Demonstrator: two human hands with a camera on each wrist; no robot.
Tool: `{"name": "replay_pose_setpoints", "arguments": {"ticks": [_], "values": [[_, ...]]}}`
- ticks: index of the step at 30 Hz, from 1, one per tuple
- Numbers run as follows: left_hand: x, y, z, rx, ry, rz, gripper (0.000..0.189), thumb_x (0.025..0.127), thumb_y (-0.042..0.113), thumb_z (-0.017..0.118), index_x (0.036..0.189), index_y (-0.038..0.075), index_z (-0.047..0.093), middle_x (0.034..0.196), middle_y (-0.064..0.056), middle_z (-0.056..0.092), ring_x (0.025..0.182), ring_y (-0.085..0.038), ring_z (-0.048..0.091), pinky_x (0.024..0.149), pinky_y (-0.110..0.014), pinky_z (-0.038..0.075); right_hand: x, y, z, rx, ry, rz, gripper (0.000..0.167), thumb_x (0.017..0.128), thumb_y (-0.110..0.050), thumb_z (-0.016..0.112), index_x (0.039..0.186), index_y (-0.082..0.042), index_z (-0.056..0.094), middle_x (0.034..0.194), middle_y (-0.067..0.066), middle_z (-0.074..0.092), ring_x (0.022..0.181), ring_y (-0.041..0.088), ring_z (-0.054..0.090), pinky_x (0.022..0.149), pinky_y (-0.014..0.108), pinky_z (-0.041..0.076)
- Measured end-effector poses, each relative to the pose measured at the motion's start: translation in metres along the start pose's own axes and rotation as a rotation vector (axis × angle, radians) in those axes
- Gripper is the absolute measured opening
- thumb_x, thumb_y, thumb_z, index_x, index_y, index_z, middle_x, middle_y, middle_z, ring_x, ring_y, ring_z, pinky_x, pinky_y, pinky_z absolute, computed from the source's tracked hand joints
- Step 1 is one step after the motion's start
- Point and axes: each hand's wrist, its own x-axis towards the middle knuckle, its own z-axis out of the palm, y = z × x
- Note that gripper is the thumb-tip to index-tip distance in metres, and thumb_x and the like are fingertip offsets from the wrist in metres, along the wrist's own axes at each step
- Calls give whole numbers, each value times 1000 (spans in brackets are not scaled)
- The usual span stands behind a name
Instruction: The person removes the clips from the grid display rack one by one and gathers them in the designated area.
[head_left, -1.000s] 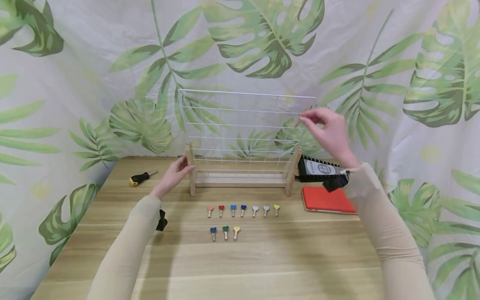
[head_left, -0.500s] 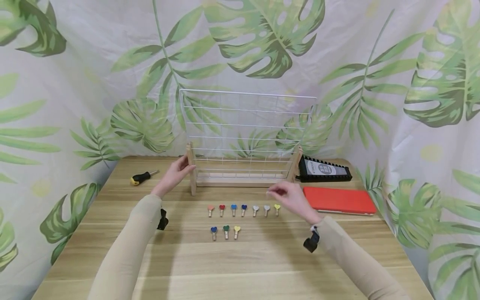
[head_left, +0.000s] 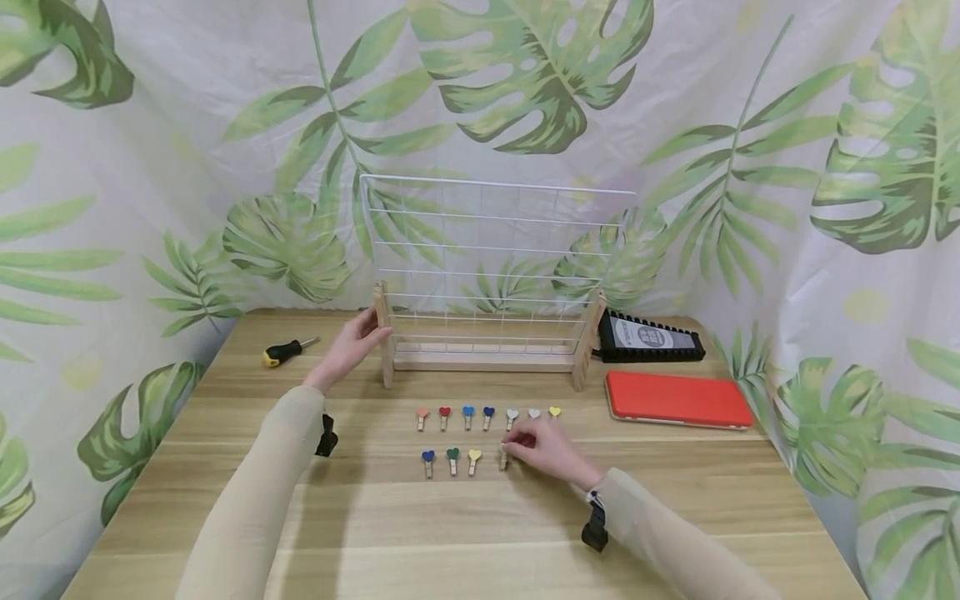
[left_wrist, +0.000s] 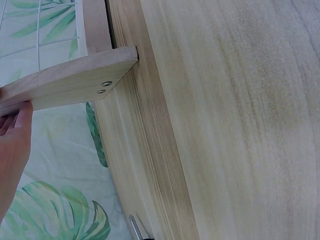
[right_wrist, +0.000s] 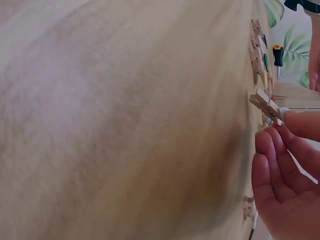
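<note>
A white wire grid [head_left: 495,184] stands upright in a wooden base. My left hand [head_left: 351,343] grips its left wooden post [head_left: 383,333], thumb in front. In the left wrist view, fingertips of the left hand [left_wrist: 15,142] rest against that post [left_wrist: 75,80]. My right hand [head_left: 551,452] pinches a small wooden clothespin [head_left: 503,458] by its top, close over the table at the right end of the front row. The right wrist view shows this clothespin [right_wrist: 265,104] between thumb and fingers, its top covered. Left of it lie three heart-topped clothespins: blue [head_left: 428,462], green [head_left: 453,461], yellow [head_left: 473,462].
Behind the front row, several heart-topped clothespins lie in a line, from orange [head_left: 422,417] to yellow [head_left: 554,412]. A screwdriver [head_left: 283,353] lies at the left. On the right are a black tool holder [head_left: 649,337] and a red case [head_left: 678,399].
My right hand has come from the grid's upper right edge down and left to the table, with the small clothespin at its fingertips. The left hand stays on the post.
</note>
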Motion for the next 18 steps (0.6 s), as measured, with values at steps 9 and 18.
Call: {"name": "replay_pose_setpoints", "arguments": {"ticks": [9, 18], "values": [[0, -6, 0, 17, 1, 4, 71, 105, 27, 51, 159, 1, 12, 161, -26, 25, 150, -39, 28, 122, -53, 29, -1, 1, 8, 2, -36, -8, 10, 93, -14, 69, 94, -8, 78, 81, 1, 72, 70, -2, 51, 64, 14, 44], [0, -7, 0, 23, 5, 9, 68, 105, 23, 51, 158, -1, 15, 160, -27, 27, 149, -40, 29, 121, -54, 29, -2, 2, 15, -49, -12, -17, 7, 91, -13, 71, 93, -9, 77, 85, 0, 70, 74, -1, 53, 68, 14, 46]]}}
